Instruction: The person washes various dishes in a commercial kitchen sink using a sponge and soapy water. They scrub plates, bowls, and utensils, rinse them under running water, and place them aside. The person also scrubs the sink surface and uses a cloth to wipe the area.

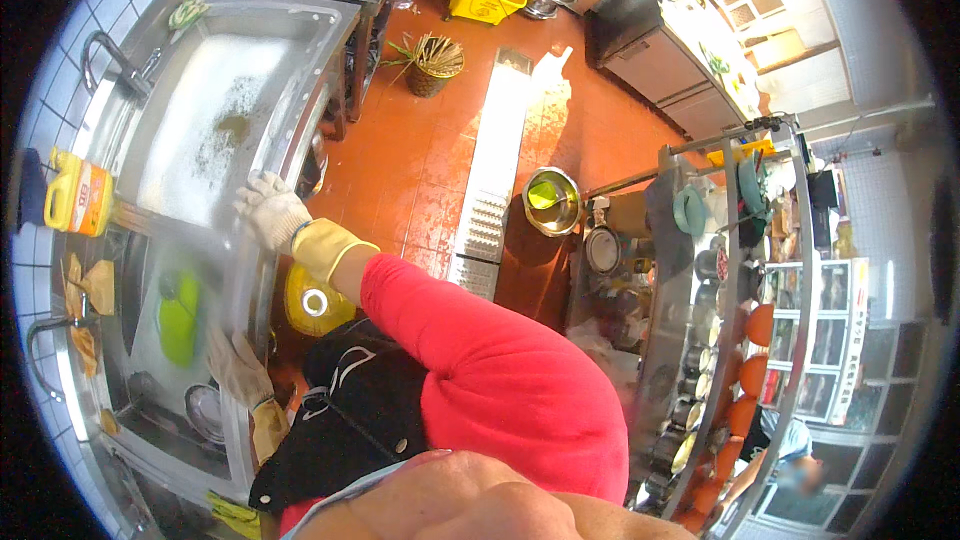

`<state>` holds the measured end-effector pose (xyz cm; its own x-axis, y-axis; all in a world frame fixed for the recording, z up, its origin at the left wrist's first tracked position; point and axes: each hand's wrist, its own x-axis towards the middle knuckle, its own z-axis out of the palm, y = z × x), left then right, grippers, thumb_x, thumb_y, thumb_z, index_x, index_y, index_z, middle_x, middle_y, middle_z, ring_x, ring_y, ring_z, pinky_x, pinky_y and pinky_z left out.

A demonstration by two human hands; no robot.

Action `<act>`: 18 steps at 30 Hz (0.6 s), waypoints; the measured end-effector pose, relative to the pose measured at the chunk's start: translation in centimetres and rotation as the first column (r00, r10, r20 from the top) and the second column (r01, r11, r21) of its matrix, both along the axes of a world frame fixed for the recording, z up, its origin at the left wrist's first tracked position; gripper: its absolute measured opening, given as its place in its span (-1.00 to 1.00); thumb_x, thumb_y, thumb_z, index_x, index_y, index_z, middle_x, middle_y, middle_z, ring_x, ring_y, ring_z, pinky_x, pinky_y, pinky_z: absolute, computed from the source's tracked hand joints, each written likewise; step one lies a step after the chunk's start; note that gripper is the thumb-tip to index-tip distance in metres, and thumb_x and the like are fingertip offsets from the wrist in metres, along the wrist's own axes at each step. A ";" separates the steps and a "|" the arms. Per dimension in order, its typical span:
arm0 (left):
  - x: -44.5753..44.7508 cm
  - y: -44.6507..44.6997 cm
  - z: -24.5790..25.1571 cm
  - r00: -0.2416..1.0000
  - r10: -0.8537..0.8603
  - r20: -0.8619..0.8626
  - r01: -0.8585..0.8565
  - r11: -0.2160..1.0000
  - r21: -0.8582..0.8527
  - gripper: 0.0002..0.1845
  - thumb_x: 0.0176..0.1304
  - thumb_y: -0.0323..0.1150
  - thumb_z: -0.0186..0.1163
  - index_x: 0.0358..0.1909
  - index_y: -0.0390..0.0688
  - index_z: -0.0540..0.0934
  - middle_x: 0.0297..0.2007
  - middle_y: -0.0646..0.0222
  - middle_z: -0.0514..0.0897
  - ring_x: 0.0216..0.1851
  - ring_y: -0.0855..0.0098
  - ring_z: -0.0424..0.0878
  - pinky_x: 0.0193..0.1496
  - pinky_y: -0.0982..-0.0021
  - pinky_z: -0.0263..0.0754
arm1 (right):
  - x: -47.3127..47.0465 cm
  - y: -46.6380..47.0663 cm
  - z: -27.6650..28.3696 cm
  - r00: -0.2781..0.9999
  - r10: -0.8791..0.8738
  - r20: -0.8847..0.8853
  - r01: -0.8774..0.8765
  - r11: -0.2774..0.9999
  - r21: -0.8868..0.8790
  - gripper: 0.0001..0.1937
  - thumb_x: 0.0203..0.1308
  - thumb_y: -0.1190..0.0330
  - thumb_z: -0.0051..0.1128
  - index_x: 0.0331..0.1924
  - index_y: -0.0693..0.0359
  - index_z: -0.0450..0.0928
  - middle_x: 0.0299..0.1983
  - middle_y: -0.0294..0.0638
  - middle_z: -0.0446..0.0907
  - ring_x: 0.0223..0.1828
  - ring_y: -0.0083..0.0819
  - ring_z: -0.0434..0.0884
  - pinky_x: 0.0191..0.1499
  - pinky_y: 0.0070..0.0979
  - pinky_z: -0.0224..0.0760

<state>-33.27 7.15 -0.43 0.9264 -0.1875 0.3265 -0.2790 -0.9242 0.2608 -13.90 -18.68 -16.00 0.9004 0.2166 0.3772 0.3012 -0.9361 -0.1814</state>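
My right hand [271,214], in a cream knit glove with a yellow cuff, is at the front rim of a steel sink, its fingers apart. Beside it lies the left basin's neighbour, a basin full of white suds [202,112] with dark scraps afloat. My left hand [238,373], gloved likewise, is at the edge of the second basin [161,442], fingers spread and somewhat blurred. Close to it in that basin are a bright green plastic item [178,319] and a round metal lid or dish [205,412]. I see nothing held in either hand.
A yellow jug [79,195] stands behind the sink, near a faucet [112,64]. On the red tile floor are a yellow bucket [319,300], a woven basket [435,67], a metal bowl [552,201] and a drain grate [480,225]. Racks [724,300] and another person [780,442] are at right.
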 end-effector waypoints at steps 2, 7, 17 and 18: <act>1.0 -0.7 -0.4 0.994 0.071 -0.079 -0.068 0.997 0.033 -0.45 0.64 -0.12 0.03 0.42 -0.34 0.52 0.30 -0.19 0.62 0.27 -0.23 0.56 0.36 -0.06 0.39 | 0.4 -0.5 1.1 0.999 -0.052 -0.014 0.052 0.998 0.039 -0.48 0.32 0.07 0.17 0.33 0.00 0.62 0.47 -0.21 0.56 0.59 -0.13 0.38 0.69 -0.04 0.00; 3.6 -2.9 -1.2 0.987 0.115 -0.116 -0.111 0.993 0.033 -0.44 0.60 -0.08 0.07 0.42 -0.27 0.57 0.31 -0.11 0.66 0.28 -0.12 0.62 0.39 -0.05 0.44 | -0.4 -2.2 7.3 0.994 -0.111 0.021 0.110 0.994 0.020 -0.54 0.33 0.05 0.16 0.22 0.04 0.67 0.39 -0.22 0.61 0.48 -0.19 0.48 0.56 -0.04 0.20; 7.8 -7.5 -1.6 0.939 0.299 -0.168 -0.317 0.944 -0.089 -0.49 0.60 -0.06 0.08 0.34 -0.20 0.64 0.20 -0.02 0.74 0.11 -0.11 0.72 0.20 -0.11 0.54 | 7.2 -11.8 12.9 0.965 -0.184 -0.189 0.175 0.983 -0.062 -0.29 0.36 -0.12 0.17 0.47 0.13 0.49 0.55 -0.09 0.42 0.63 -0.04 0.24 0.70 0.12 -0.14; 8.4 -8.3 -1.6 0.920 0.353 -0.171 -0.369 0.927 -0.073 -0.50 0.60 -0.06 0.07 0.33 -0.18 0.65 0.15 -0.02 0.76 0.04 -0.12 0.74 0.15 -0.11 0.57 | 8.7 -13.3 12.3 0.965 -0.205 -0.166 0.199 0.979 -0.053 -0.29 0.34 -0.12 0.19 0.43 0.15 0.51 0.54 -0.06 0.42 0.64 0.00 0.20 0.71 0.13 -0.18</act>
